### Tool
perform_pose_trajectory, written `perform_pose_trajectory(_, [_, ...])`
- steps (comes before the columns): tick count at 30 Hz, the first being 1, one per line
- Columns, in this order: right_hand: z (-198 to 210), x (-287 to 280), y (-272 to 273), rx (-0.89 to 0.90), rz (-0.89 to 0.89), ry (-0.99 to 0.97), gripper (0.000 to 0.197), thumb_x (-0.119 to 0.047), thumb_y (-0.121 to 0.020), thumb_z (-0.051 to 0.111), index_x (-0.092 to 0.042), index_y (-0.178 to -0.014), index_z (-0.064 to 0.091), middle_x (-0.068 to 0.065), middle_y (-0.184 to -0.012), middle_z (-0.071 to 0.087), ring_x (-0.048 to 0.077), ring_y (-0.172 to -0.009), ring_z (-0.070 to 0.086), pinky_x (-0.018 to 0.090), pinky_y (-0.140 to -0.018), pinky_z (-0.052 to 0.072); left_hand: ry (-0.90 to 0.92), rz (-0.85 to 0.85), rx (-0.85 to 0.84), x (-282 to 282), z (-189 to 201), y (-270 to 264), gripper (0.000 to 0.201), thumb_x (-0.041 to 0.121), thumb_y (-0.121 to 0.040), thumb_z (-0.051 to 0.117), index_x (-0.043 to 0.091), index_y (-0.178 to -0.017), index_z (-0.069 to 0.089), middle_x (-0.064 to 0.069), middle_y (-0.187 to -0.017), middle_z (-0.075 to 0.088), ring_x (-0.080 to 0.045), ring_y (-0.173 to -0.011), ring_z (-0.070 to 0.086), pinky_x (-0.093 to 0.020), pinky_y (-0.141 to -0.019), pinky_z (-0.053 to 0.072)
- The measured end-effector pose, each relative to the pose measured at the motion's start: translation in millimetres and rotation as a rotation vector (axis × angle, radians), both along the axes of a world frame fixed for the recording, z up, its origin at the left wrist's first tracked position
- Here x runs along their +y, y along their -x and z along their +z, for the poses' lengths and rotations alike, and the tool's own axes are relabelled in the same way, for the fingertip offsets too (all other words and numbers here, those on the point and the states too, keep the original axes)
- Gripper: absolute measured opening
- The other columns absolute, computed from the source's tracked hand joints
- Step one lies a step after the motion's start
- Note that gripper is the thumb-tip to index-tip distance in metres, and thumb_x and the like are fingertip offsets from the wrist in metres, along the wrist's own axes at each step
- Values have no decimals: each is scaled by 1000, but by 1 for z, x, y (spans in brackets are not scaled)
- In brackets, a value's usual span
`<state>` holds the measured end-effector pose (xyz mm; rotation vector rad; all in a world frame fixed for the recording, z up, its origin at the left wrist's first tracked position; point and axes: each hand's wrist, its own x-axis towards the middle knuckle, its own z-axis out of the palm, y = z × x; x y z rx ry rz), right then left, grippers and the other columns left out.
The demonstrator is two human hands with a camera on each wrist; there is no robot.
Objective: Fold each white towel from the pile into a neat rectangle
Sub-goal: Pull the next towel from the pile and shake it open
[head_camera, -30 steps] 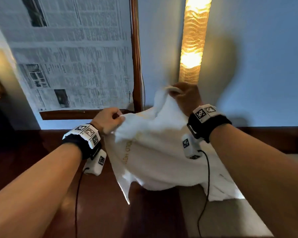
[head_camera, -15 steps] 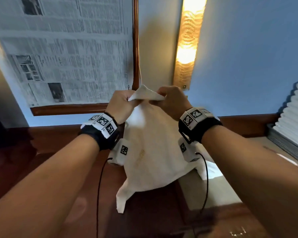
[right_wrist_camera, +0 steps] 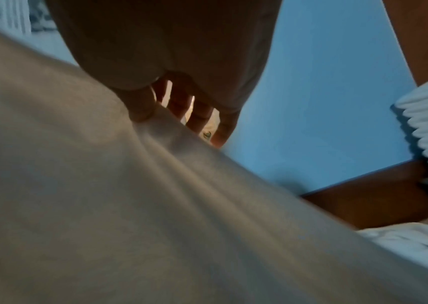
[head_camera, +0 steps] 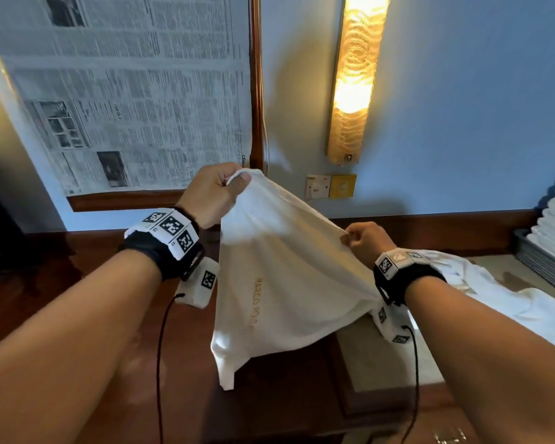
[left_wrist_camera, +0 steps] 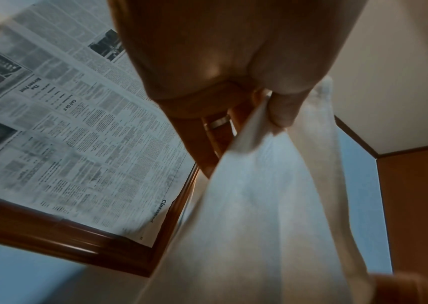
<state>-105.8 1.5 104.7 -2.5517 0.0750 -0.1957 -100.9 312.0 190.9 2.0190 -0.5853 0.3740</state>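
Left hand (head_camera: 213,195) pinched one corner of the white towel (head_camera: 279,283) up high; right hand (head_camera: 367,240) pinched the same top edge lower and to the right, hands apart. Towel hung in the air over the dark wooden table (head_camera: 285,405), its bottom bunched and uneven. Risks: the right hand's thin pinch could slip off the edge, and an off-corner grip would skew the fold. More unfolded towels (head_camera: 510,302) lay crumpled to the right.
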Motion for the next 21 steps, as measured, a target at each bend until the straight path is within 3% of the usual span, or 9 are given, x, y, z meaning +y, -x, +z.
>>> perform_pose_trajectory(3, [28, 5, -9, -234, 24, -43, 16, -7, -95, 54, -17, -86, 65, 5, -86, 61, 30, -87, 61, 26, -73, 36, -56, -23, 13, -12, -2, -2, 28, 14, -104, 52, 1, -84, 67, -5, -73, 61, -17, -65, 55, -29, -62, 43])
perform_pose_trajectory(5, [58, 22, -9, -443, 130, -57, 15, -5, -93, 54, -7, -95, 69, 10, -92, 66, 29, -87, 61, 28, -72, 37, -29, -47, 6, -27, -5, -3, 23, 8, -103, 51, 9, -98, 73, -1, -93, 71, -11, -84, 64, -23, -74, 49])
perform_pose_trajectory(8, [96, 55, -3, -716, 325, -111, 15, -11, -89, 57, -8, -91, 72, 7, -86, 69, 21, -75, 60, 30, -69, 45, 91, -86, 95, -60, -5, -1, 24, 27, -100, 57, 8, -97, 70, -1, -99, 72, -15, -89, 65, -30, -79, 50])
perform_pose_trajectory(9, [105, 59, -2, -739, 340, -109, 14, -17, -90, 58, -10, -88, 71, 4, -82, 69, 19, -72, 59, 30, -68, 46, 136, -93, 152, -71, -5, -1, 28, 28, -101, 57, 5, -90, 68, 1, -88, 72, -15, -79, 65, -28, -72, 49])
perform_pose_trajectory(12, [116, 51, 2, -710, 287, -112, 22, -28, -94, 62, -18, -73, 60, -6, -63, 58, 14, -60, 54, 26, -61, 38, 263, -136, 299, -105, -4, 5, 37, 3, -103, 45, 15, -76, 67, 10, -62, 68, -4, -58, 63, -19, -60, 50])
perform_pose_trajectory(15, [101, 31, 17, -858, 317, -46, 23, -17, -92, 62, -18, -70, 55, -10, -57, 48, 13, -51, 42, 24, -55, 34, 264, -150, 269, -125, -4, 4, 43, 4, -103, 46, 23, -71, 66, 8, -66, 64, -6, -63, 59, -22, -66, 47])
perform_pose_trajectory(17, [71, 13, 19, -868, 335, 166, 16, -17, -92, 56, -10, -79, 62, 3, -67, 57, 22, -57, 53, 26, -53, 40, 250, -147, 230, -134, -3, 3, 34, 20, -103, 50, 17, -72, 63, 0, -70, 62, -14, -67, 57, -29, -68, 43])
perform_pose_trajectory(19, [36, -14, 14, -725, 264, 187, 22, -21, -93, 57, -7, -76, 61, 9, -69, 60, 29, -61, 58, 28, -56, 39, 247, -138, 214, -136, -3, 1, 33, 38, -95, 52, 7, -85, 58, -13, -80, 57, -22, -76, 53, -33, -73, 39])
perform_pose_trajectory(21, [1, -48, 13, -509, 188, 132, 23, -20, -94, 63, -6, -75, 64, 8, -69, 58, 30, -64, 57, 29, -62, 37, 282, -145, 230, -133, -6, -5, 31, 35, -96, 51, 6, -87, 57, -14, -83, 54, -24, -79, 52, -34, -73, 38])
